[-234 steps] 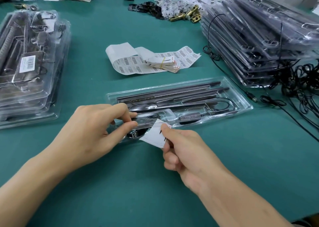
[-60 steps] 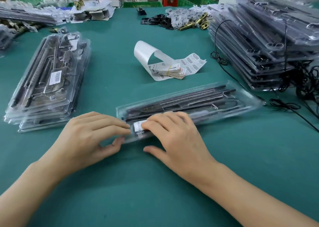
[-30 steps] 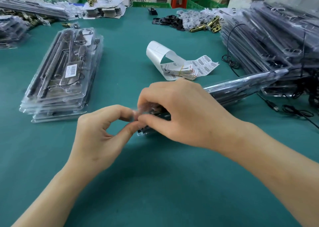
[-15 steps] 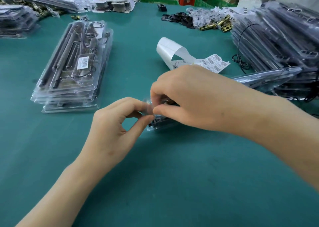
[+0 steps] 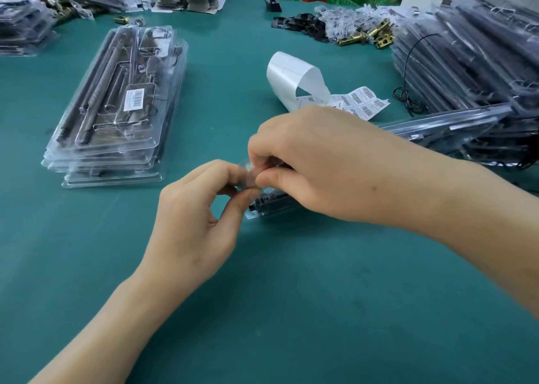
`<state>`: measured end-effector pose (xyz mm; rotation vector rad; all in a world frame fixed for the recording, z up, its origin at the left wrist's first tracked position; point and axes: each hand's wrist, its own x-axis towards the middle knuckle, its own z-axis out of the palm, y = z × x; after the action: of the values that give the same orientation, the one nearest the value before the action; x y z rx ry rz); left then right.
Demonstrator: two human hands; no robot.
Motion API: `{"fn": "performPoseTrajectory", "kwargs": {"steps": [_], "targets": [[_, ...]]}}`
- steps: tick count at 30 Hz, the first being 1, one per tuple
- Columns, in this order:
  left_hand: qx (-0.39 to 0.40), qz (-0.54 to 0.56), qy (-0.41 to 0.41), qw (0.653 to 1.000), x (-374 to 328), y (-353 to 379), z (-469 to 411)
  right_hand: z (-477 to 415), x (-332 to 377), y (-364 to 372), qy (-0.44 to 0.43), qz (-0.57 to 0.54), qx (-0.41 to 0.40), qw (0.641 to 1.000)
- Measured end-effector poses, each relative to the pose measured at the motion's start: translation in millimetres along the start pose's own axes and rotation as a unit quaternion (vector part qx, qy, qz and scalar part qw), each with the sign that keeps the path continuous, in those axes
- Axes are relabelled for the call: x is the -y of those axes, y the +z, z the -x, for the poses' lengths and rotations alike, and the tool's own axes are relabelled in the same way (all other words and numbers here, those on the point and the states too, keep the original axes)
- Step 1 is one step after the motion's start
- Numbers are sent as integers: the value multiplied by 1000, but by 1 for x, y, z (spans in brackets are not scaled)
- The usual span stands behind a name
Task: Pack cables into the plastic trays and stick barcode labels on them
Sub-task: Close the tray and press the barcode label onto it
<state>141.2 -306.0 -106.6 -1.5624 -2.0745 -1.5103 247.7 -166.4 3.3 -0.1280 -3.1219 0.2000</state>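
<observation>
A long clear plastic tray (image 5: 446, 127) with dark rods and a cable inside runs from the table's middle toward the right, its far end raised off the green table. My left hand (image 5: 201, 211) pinches the tray's near end between thumb and fingers. My right hand (image 5: 315, 162) grips the same end from above and hides most of it. A strip of barcode labels (image 5: 358, 103) with a curled white backing lies behind my hands.
A pile of packed trays (image 5: 116, 109) with a barcode label on top lies at the left. A tall heap of trays (image 5: 472, 54) and loose black cables (image 5: 408, 100) fill the right. Brass and black hardware (image 5: 364, 36) sits at the back.
The label went onto the tray and was pressed flat. Both hands then took the tray's near end and lifted it, tilting it on edge. Over the last half second the grip stays the same.
</observation>
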Motion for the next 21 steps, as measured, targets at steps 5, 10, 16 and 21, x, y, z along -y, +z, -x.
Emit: {"fn": "performPoseTrajectory", "kwargs": {"steps": [5, 10, 16, 21], "targets": [[23, 81, -48, 995, 5, -2, -3, 1, -9, 7, 6, -51, -49, 997], [22, 184, -120, 975, 5, -1, -7, 2, -15, 15, 22, -140, -106, 984], [17, 252, -193, 948, 15, -7, -9, 31, -68, -14, 85, -121, -133, 980], [55, 265, -213, 939, 31, -28, -11, 62, -119, -30, 142, -104, -85, 981]]}}
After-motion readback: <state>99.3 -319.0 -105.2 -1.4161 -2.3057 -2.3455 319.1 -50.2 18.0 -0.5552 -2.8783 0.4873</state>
